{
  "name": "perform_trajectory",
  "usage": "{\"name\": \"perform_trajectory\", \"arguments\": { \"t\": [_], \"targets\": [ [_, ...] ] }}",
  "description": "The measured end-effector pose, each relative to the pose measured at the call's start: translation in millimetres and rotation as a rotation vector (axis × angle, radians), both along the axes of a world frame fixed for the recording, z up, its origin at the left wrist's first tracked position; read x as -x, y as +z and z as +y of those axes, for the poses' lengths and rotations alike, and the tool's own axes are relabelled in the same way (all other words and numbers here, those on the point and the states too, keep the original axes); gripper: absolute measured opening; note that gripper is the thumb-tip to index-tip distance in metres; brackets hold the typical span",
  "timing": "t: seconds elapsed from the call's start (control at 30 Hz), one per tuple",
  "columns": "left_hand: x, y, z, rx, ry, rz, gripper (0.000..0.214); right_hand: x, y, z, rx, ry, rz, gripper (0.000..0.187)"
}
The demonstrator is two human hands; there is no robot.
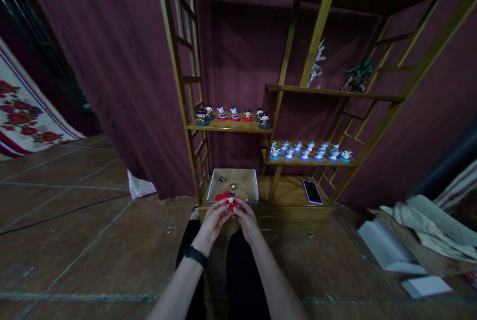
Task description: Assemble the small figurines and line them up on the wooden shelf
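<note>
My left hand [215,218] and my right hand [246,219] meet in front of me, fingers pinched together around a small figurine [231,199] with a dark head on a red round base. The figurine is held just at the near edge of an open cardboard box [246,179] on the lowest shelf board. Two small pieces lie inside the box. A black band sits on my left wrist.
A wooden shelf unit [282,89] stands against a maroon curtain. Several red-based figurines [234,115] line one shelf, several blue-based figurines [309,151] another. A phone [312,192] lies on the bottom board. White boxes and cloth [410,225] lie right on the tiled floor.
</note>
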State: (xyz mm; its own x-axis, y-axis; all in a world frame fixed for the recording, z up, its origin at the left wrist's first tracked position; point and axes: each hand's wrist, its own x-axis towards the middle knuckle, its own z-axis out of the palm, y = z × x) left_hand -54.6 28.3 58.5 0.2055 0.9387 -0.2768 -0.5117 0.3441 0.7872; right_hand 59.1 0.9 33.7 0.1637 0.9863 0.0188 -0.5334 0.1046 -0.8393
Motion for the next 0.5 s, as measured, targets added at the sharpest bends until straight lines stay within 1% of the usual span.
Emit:
{"name": "perform_trajectory", "arguments": {
  "t": [0.27,0.5],
  "targets": [
    [-2.4,-0.8,-2.6,-0.007,0.015,0.002,0.023,-0.1,-3.3,0.5,0.013,0.002,0.019,0.042],
    [-2.7,-5.0,-2.7,-0.045,0.034,0.045,0.026,-0.5,-2.6,-0.3,-0.021,0.054,0.019,0.04]
  ]
}}
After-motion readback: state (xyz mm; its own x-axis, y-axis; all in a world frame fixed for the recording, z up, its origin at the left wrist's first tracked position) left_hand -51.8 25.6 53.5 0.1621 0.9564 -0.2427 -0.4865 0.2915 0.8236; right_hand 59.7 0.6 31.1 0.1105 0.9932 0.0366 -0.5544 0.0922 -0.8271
